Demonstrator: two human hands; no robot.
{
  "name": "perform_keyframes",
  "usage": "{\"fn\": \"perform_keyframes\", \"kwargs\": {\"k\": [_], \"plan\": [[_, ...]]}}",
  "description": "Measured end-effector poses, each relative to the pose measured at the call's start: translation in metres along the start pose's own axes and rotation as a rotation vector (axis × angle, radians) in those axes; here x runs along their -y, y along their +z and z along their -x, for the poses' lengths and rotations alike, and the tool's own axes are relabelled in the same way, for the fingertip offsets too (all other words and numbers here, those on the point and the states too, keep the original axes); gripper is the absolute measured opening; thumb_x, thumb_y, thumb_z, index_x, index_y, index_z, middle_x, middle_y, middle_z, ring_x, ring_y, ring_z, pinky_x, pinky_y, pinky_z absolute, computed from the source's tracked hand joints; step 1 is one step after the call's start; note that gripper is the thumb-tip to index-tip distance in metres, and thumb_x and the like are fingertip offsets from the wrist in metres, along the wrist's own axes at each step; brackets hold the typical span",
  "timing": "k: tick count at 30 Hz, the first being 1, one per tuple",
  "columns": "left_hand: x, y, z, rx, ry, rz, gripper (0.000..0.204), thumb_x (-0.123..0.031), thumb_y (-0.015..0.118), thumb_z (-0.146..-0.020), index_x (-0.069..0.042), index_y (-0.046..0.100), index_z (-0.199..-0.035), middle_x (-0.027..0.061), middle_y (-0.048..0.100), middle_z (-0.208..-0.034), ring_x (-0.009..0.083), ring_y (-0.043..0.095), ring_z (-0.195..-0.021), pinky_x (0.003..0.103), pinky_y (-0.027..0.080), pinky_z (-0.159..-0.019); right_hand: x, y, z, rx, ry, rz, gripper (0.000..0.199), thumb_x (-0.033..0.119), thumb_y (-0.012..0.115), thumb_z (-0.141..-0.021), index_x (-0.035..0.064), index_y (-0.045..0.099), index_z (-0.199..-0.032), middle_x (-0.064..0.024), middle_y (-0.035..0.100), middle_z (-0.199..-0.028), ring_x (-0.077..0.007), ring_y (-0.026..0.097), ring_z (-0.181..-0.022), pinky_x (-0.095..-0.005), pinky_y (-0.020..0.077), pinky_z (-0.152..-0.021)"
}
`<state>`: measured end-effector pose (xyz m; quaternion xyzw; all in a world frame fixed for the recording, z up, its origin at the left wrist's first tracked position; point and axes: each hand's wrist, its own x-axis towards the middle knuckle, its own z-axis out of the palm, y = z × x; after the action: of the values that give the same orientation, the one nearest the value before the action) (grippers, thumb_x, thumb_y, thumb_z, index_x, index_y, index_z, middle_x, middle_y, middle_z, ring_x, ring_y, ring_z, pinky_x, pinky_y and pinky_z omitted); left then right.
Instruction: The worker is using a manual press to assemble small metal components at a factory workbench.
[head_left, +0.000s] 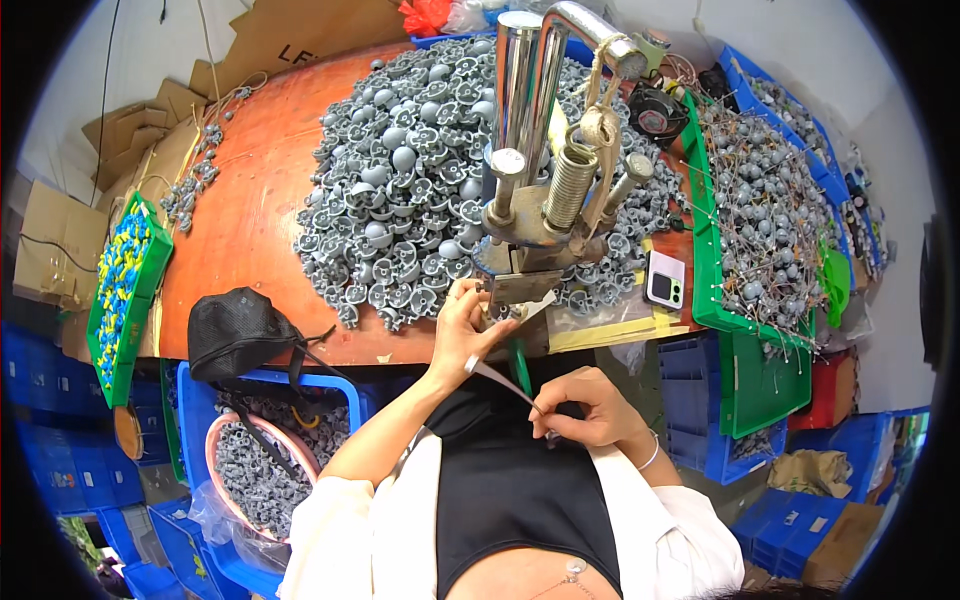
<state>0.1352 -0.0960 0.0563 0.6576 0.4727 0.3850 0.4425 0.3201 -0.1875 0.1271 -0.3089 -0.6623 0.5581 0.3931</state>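
A metal hand press [525,240] with a coiled spring stands at the table's front edge. My left hand [462,338] is at its lower jaw, fingers curled and thumb toward the small metal piece there; what the fingertips pinch is hidden. Lower and to the right, my right hand [592,408] is closed on the end of a thin grey strip-like tool [505,384], which slants up to my left hand. Behind the press, a large heap of grey half-round plastic parts [400,190] covers the table. A green rod [520,366] shows below the jaw.
A phone [664,279] lies right of the press, beside a green tray [706,250] of grey balls on thin stems. A black mesh bag [235,335] sits at the front left edge. Below it, a blue crate [355,405] holds a pink basin [214,440]. Farther left stands a green tray [150,275] of blue and yellow pieces.
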Motion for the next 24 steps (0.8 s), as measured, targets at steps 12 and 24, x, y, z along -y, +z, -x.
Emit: {"fn": "perform_keyframes", "kwargs": {"k": [12, 24], "plan": [[0.007, -0.002, -0.015, 0.106, 0.019, -0.182, 0.038, -0.021, 0.081, -0.065, 0.002, 0.064, -0.09, 0.0151, 0.052, -0.108, 0.0304, 0.055, -0.097, 0.038, 0.046, -0.083, -0.013, 0.005, -0.008, 0.068, -0.143, 0.032, 0.015, 0.006, 0.072, -0.077, 0.0011, 0.06, -0.07, -0.0061, 0.057, -0.061, -0.0178, 0.054, -0.052, -0.0283, 0.0398, -0.049], [-0.015, -0.011, -0.005, 0.254, 0.155, -0.561, 0.024, -0.018, 0.065, -0.082, -0.008, 0.063, -0.104, 0.0195, 0.052, -0.115, 0.0393, 0.057, -0.093, 0.044, 0.049, -0.077, -0.013, 0.001, -0.007, 0.013, -0.15, 0.025, 0.013, 0.005, 0.071, -0.077, 0.001, 0.06, -0.071, -0.006, 0.057, -0.061, -0.0178, 0.053, -0.051, -0.0286, 0.0387, -0.048]]}}
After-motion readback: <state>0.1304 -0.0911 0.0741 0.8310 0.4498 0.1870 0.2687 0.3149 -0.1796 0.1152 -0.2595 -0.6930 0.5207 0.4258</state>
